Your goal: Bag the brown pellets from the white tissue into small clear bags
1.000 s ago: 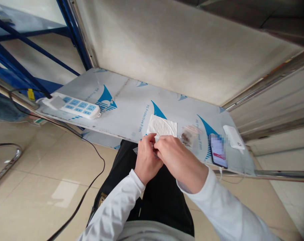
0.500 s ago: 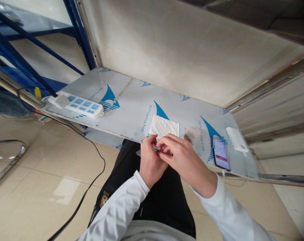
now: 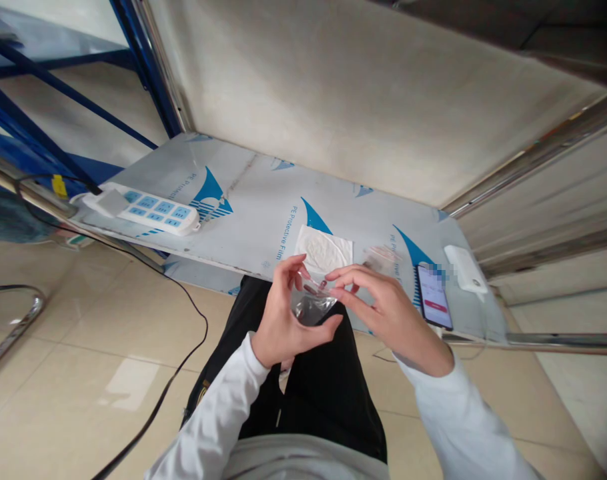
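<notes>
A small clear plastic bag (image 3: 314,308) hangs between my hands, over my lap at the table's front edge. My left hand (image 3: 286,320) grips the bag's left side with its fingers, the thumb stretched out below it. My right hand (image 3: 378,303) pinches the bag's upper right edge between thumb and fingers. Reddish marks show along the top of the bag; whether they belong to it cannot be made out. Just beyond my hands lies a folded white tissue (image 3: 326,250). To its right rests another clear bag (image 3: 381,259) with dark bits in it, partly behind my right hand.
The table (image 3: 253,193) is covered in printed protective film. On its left lies a white power strip (image 3: 153,210) with a plug in it. At the right are a phone (image 3: 435,300) and a white power bank (image 3: 464,269) with a cable. A black cable (image 3: 183,363) runs down to the floor.
My hands have moved apart from their close huddle, and the clear bag now shows stretched between them. My left thumb has swung out. The whole view has shifted slightly.
</notes>
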{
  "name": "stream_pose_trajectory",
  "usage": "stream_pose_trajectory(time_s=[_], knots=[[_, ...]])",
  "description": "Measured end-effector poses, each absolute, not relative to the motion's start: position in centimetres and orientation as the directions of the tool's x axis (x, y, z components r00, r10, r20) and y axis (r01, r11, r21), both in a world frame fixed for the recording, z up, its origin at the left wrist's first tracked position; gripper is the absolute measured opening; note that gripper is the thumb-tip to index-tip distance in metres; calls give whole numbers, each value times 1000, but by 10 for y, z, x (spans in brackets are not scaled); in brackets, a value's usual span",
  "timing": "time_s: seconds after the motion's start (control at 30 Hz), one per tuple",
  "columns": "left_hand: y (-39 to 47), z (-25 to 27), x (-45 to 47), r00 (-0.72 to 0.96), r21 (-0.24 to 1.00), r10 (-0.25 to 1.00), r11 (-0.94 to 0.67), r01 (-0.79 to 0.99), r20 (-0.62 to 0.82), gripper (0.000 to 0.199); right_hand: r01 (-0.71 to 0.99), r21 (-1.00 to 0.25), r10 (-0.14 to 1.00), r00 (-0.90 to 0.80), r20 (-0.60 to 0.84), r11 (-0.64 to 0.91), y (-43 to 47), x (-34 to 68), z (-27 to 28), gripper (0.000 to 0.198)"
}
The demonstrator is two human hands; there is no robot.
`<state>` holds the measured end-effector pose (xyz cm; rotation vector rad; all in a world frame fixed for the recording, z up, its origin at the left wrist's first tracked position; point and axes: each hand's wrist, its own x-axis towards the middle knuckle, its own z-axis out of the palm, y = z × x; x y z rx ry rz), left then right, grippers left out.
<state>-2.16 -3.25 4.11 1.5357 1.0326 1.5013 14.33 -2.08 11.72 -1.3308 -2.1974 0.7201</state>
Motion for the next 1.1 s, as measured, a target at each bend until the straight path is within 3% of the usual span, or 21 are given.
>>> stream_pose_trajectory(time_s=[0.13, 0.17, 0.4, 0.53, 0.67, 0.8, 1.1], knots=[[-28, 45, -32, -1, 969, 974, -225, -107, 226, 23, 698, -588, 902, -409, 141, 408, -18, 149, 131, 13], [-26, 47, -33, -16, 975, 981, -192, -109, 192, 17, 707, -568, 898, -414, 151, 421, -18, 149, 134, 13], [-27, 61, -31, -123, 983, 981, -164, -86, 153, 16, 718, -539, 897, -372, 238, 441, -25, 152, 143, 14], [-25, 70, -29, -131, 980, 987, -111, -166, 89, 20, 596, -755, 962, -187, 201, 273, -25, 147, 131, 18], [-20, 75, -27, -117, 977, 992, -79, -199, 56, 23, 273, -962, 991, -121, -50, -15, -22, 136, 112, 37], [-18, 72, -28, -57, 974, 998, -30, -223, 17, 24, 109, -987, 989, -68, -129, -121, -20, 129, 98, 29], [-17, 70, -31, -44, 969, 998, 35, -245, -47, 24, 31, -984, 982, -52, -180, -178, -19, 124, 95, 31]])
